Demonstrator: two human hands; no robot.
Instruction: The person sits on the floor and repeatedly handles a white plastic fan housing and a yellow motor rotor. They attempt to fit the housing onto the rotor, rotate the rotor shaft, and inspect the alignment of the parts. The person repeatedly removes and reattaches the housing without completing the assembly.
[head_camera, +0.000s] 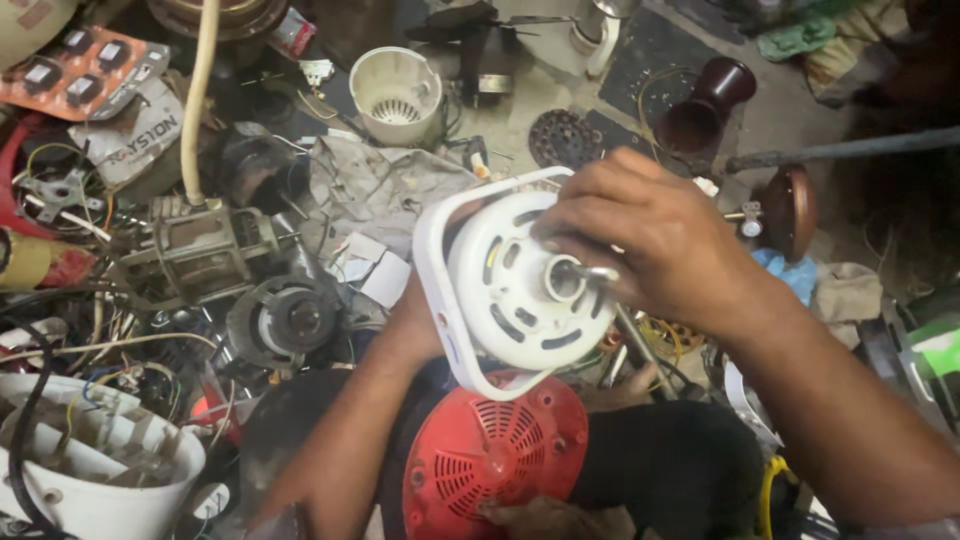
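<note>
My left hand (415, 325) holds a white plastic appliance base (505, 290) from behind and underneath, tilted up toward me. Its round face has curved slots and a centre hub with a short metal shaft (590, 272). My right hand (640, 235) rests over the top right of that base, fingers curled at the hub and pinching the shaft. Just below, on my lap, lies a red round vented cover (495, 455).
Cluttered repair floor: a bare motor (285, 320) and a metal motor frame (200, 250) at left, a white jar base with wires (90, 470) lower left, a white slotted cup (395, 95) up top, a dark brown funnel-shaped part (705, 105), a grey rag (380, 185).
</note>
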